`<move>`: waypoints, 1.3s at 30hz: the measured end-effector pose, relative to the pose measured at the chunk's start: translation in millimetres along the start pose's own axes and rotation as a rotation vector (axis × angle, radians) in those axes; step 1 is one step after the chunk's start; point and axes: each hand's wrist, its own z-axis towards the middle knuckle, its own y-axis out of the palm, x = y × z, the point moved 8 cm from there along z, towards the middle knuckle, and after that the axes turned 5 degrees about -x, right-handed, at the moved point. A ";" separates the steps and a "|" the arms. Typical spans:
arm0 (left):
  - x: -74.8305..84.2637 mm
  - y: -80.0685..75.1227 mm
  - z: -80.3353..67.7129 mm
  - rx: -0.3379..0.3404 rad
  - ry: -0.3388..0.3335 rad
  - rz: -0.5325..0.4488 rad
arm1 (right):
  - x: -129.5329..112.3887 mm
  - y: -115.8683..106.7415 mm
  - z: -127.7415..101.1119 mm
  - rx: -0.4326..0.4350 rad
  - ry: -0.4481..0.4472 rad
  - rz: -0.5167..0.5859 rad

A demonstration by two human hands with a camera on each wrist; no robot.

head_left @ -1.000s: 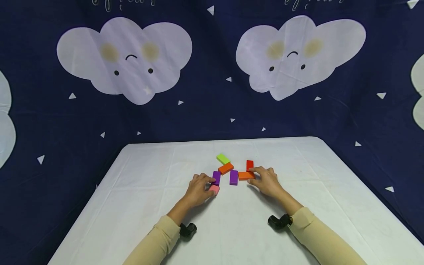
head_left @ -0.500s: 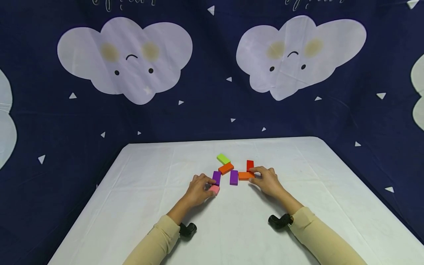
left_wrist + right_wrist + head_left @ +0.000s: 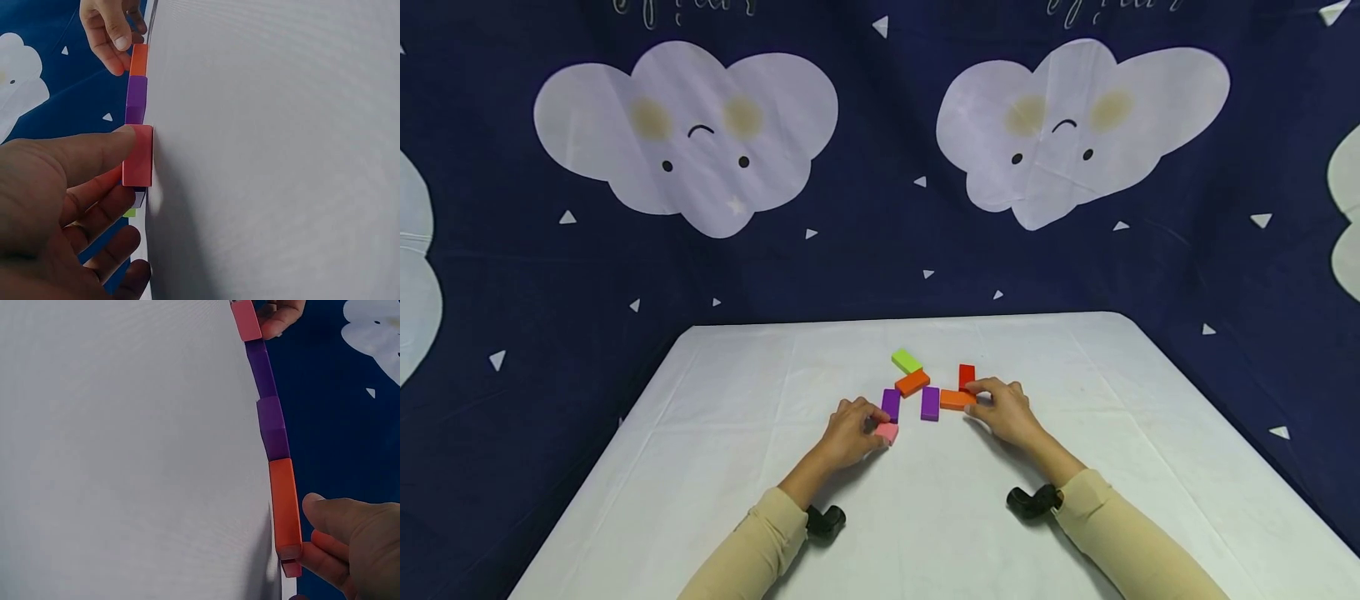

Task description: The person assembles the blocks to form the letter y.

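Note:
My left hand pinches a small pink block, with the thumb on its near face and the index finger behind it. This block lies against the near end of a purple block. Over on the right, my right hand sits at the right end of an orange block. Its index fingertip is right where that block meets a red block. In the right wrist view the thumb stands a little off the orange block, and the fingers are loosely bent.
A second purple block stands just left of the orange block. Behind, another orange block and a lime green block lie end to end at a slant. All are on a white-covered table, before a dark blue cloth with clouds.
My left index fingertip has shifted slightly nearer, from beside the purple block to the pink block's far edge. The right hand and the other blocks stay put.

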 end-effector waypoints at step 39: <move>-0.1 1.1 0.3 -0.018 -0.015 -0.048 | 2.3 1.9 -0.7 0.056 -0.067 -0.026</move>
